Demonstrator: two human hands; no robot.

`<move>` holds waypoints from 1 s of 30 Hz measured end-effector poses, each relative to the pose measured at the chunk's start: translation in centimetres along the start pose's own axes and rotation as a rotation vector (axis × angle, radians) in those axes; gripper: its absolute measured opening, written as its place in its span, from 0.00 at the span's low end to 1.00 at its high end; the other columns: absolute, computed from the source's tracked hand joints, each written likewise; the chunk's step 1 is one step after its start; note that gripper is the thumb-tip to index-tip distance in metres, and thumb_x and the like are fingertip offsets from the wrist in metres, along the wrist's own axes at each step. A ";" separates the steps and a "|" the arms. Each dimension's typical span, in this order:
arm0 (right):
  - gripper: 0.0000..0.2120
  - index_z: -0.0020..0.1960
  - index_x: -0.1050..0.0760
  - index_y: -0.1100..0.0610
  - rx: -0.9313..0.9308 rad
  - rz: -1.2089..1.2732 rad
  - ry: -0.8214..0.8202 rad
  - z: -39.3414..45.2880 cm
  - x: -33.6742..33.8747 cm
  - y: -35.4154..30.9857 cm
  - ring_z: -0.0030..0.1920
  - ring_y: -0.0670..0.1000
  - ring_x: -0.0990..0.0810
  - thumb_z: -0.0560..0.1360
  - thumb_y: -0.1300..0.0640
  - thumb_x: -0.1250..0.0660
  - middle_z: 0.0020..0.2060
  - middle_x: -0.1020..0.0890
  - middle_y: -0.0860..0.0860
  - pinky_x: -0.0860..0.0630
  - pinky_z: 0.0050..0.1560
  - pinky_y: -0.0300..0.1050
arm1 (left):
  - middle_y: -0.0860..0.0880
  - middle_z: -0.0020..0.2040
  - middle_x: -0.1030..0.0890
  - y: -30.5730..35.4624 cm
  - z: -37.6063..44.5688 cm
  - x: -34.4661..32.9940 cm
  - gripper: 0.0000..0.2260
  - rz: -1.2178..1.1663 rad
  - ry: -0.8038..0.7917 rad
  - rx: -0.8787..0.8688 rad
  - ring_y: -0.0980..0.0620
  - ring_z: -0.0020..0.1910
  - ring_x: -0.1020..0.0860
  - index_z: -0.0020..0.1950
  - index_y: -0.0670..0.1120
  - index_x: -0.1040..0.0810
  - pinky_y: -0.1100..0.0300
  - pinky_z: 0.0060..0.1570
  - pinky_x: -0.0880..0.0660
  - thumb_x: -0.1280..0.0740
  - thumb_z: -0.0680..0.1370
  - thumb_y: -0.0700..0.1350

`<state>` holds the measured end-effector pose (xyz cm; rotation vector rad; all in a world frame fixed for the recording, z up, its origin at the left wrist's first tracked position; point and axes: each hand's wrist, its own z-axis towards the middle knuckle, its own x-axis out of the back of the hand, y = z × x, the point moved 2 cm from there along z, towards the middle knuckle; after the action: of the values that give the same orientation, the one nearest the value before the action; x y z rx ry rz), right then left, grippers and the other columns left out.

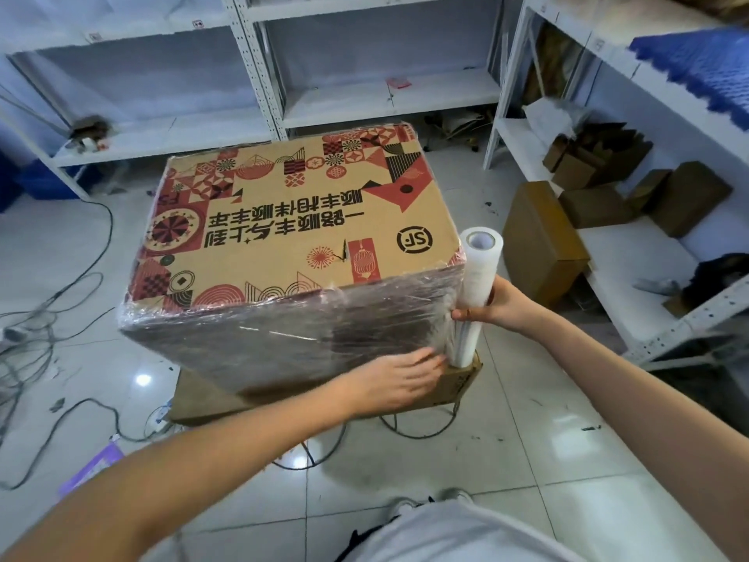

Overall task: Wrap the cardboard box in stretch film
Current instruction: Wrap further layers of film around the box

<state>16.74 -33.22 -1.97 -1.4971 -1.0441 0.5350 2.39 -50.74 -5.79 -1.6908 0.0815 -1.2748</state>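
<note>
The cardboard box [300, 221] sits on a smaller carton [454, 387], its sides filmed. The right hand [492, 304] grips the film roll [478, 285] upright at the near right corner; the left hand [399, 383] presses flat, fingers straight. Slack could wrinkle the film, or hard pulling shift the box.

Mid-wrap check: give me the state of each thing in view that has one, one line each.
cardboard box: closed, sides filmed, top bare, resting on a lower carton.
stretch film roll: upright at the box's near right corner, film running onto the box.
right hand: grip closed round the roll.
left hand: fingers flat, pressing film on the near side.
lower carton: closed, under the box.
</note>
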 end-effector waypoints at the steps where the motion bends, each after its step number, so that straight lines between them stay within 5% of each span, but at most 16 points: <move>1: 0.24 0.61 0.30 0.50 -0.009 0.001 -0.018 -0.1 -0.1 -0.1 0.55 0.44 0.20 0.68 0.64 0.27 0.54 0.20 0.48 0.21 0.52 0.40 | 0.45 0.74 0.34 1.0 -0.6 -1.9 0.24 0.157 -0.164 -0.164 0.47 0.73 0.37 0.73 0.41 0.34 0.52 0.74 0.46 0.38 0.77 0.44; 4: 0.22 0.59 0.30 0.50 -0.044 -0.002 -0.046 -0.4 -0.2 -0.4 0.51 0.40 0.19 0.71 0.69 0.31 0.52 0.21 0.48 0.22 0.45 0.34 | 0.36 0.77 0.57 1.1 -2.3 -6.0 0.35 0.545 -0.414 -0.390 0.39 0.76 0.55 0.76 0.35 0.58 0.46 0.74 0.57 0.44 0.80 0.51; 7: 0.24 0.60 0.31 0.49 -0.074 -0.015 -0.025 -0.4 0.0 -0.3 0.52 0.40 0.20 0.71 0.69 0.30 0.53 0.21 0.48 0.22 0.47 0.35 | 0.31 0.74 0.63 0.0 -2.3 -7.0 0.39 0.715 -0.414 -0.423 0.35 0.75 0.59 0.74 0.31 0.64 0.43 0.73 0.61 0.50 0.79 0.59; 16: 0.29 0.65 0.33 0.48 -0.120 -0.016 0.050 0.0 0.1 -0.5 0.59 0.47 0.23 0.69 0.62 0.26 0.56 0.22 0.47 0.26 0.60 0.46 | 0.40 0.76 0.63 0.1 -2.3 -6.3 0.38 0.517 -0.485 -0.359 0.41 0.75 0.60 0.67 0.28 0.69 0.50 0.73 0.61 0.48 0.80 0.54; 24: 0.39 0.68 0.35 0.50 -0.131 -0.002 0.047 0.0 0.2 -0.8 0.62 0.50 0.25 0.61 0.52 0.23 0.59 0.23 0.49 0.29 0.66 0.54 | 0.36 0.75 0.64 -5.2 -3.7 -3.7 0.37 0.491 -0.523 -0.341 0.38 0.74 0.63 0.72 0.32 0.65 0.43 0.68 0.67 0.47 0.81 0.55; 30: 0.43 0.69 0.35 0.51 -0.150 -0.024 0.006 -0.1 -0.1 -1.1 0.63 0.51 0.25 0.57 0.46 0.23 0.60 0.23 0.51 0.30 0.66 0.61 | 0.37 0.74 0.63 -7.8 -3.5 -2.1 0.29 0.430 -0.306 -0.236 0.40 0.74 0.63 0.73 0.34 0.60 0.46 0.69 0.66 0.53 0.83 0.52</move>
<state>16.42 -33.46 -0.92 -1.6142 -1.1165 0.4427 -4.89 -47.78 -1.73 -1.9216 0.4031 -0.7010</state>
